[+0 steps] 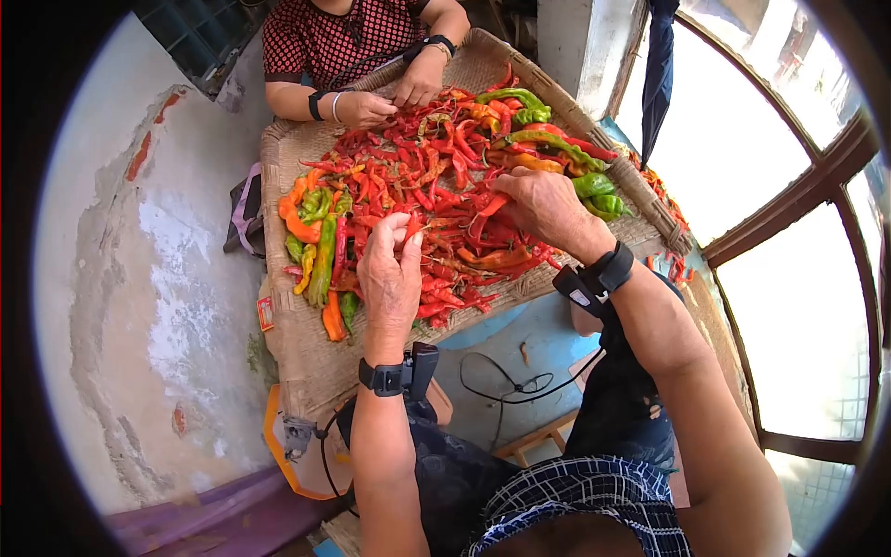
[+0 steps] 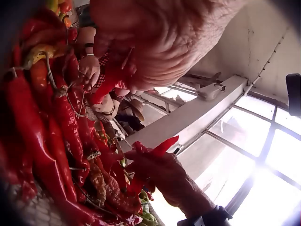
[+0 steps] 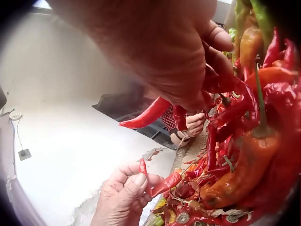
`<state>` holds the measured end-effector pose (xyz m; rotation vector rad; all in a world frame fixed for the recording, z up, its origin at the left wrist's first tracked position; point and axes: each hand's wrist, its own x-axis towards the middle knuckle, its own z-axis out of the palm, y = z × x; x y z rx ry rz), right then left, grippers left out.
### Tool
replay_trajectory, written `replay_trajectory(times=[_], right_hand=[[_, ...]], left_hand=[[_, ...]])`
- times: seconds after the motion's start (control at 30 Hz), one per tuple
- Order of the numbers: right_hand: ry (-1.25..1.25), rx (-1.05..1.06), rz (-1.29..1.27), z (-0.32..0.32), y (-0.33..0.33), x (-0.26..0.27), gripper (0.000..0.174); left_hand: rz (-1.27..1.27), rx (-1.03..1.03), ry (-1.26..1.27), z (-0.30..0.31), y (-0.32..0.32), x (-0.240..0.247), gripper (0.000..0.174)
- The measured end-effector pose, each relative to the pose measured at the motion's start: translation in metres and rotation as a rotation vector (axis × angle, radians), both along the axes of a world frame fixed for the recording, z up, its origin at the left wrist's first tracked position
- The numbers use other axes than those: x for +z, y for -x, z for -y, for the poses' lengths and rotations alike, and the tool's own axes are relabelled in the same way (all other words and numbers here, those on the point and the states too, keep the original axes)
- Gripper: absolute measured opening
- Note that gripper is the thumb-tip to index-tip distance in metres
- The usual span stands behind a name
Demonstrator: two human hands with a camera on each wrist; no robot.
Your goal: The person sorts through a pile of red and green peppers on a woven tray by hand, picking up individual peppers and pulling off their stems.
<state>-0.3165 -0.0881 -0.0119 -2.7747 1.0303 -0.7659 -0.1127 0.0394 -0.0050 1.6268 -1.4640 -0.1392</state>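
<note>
A pile of red chili peppers [image 1: 436,176], some wrinkled, covers the middle of a wide woven tray [image 1: 306,376]. Over its near left part, my left hand [image 1: 390,278] pinches a red chili pepper [image 3: 167,183] between thumb and fingers. My right hand [image 1: 552,209] reaches in from the right, its fingers curled round red chili peppers; one long smooth pepper [image 3: 146,114] sticks out below the palm in the right wrist view. Stemmed peppers, such as an orange-red one [image 3: 244,167], lie close to the right hand.
Across the tray sits a person in a patterned top [image 1: 371,42], both hands [image 1: 385,107] at the far edge of the pile. Green peppers [image 1: 599,190] lie along the right side, green and orange ones [image 1: 320,260] at the left. A cable [image 1: 510,395] hangs below the tray.
</note>
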Motion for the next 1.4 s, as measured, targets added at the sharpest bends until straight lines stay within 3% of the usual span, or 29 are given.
replay_trajectory(times=[0.07,0.13,0.17,0.2,0.3,0.43,0.5,0.53,0.6,0.63,0.77,0.9,1.0,1.07,1.13,1.2,1.27,1.33,1.4], right_hand=[[0.003,-0.004,0.047,0.002,-0.003,-0.002,0.020],[0.013,0.076,0.120,0.009,-0.008,-0.002,0.019],[-0.077,0.100,0.023,0.010,-0.009,-0.001,0.032],[-0.077,0.116,0.017,0.007,-0.010,-0.001,0.032],[-0.144,0.061,-0.192,-0.005,-0.013,-0.003,0.064],[-0.043,0.053,-0.151,-0.021,-0.024,0.011,0.067],[0.100,0.237,0.154,-0.025,-0.031,0.016,0.058],[0.094,0.236,0.153,-0.028,-0.033,0.016,0.058],[-0.285,0.479,0.222,-0.033,-0.036,0.017,0.050],[-0.276,0.426,0.217,-0.033,-0.039,0.013,0.033],[-0.409,0.460,0.308,-0.023,-0.038,0.012,0.014],[-0.513,0.425,0.297,-0.008,-0.025,0.032,0.015],[-0.883,0.325,0.382,0.003,-0.014,0.051,0.016],[-0.869,0.296,0.432,0.012,-0.019,0.053,0.017],[-0.897,0.318,0.737,0.022,-0.035,0.043,0.022],[-0.887,0.334,0.828,0.033,-0.049,0.026,0.030],[-0.035,0.044,0.362,0.037,-0.056,0.012,0.035],[-0.067,0.135,0.340,0.030,-0.056,0.001,0.037],[-0.155,0.330,0.108,0.022,-0.059,-0.009,0.032]], left_hand=[[0.016,0.001,0.013,-0.001,-0.003,0.000,0.019],[-0.199,-0.058,0.061,-0.003,-0.001,0.003,0.020],[-0.205,-0.043,0.065,-0.003,-0.001,0.003,0.020],[-0.148,-0.049,0.083,-0.003,-0.001,0.003,0.020],[-0.017,-0.086,0.123,-0.002,0.003,0.003,0.023],[0.110,-0.137,0.137,0.001,0.006,-0.004,0.026],[0.126,-0.136,0.112,0.001,0.009,-0.006,0.027],[0.142,-0.138,0.088,0.001,0.011,-0.008,0.028],[0.166,-0.142,0.077,0.003,0.012,-0.013,0.029],[0.190,-0.143,0.070,0.005,0.013,-0.015,0.030],[0.202,-0.168,0.072,0.005,0.015,-0.017,0.029],[0.272,-0.122,0.071,0.002,0.008,-0.008,0.042],[0.259,-0.085,0.047,-0.001,-0.006,-0.005,0.051],[0.376,0.029,-0.020,-0.002,-0.013,-0.005,0.045],[0.382,0.041,-0.029,-0.001,-0.017,-0.011,0.045],[0.474,0.069,-0.100,0.001,-0.020,-0.017,0.044],[0.476,0.074,-0.122,0.003,-0.020,-0.020,0.043],[0.567,0.042,-0.170,0.004,-0.019,-0.020,0.042],[0.572,0.036,-0.168,0.006,-0.019,-0.020,0.038]])
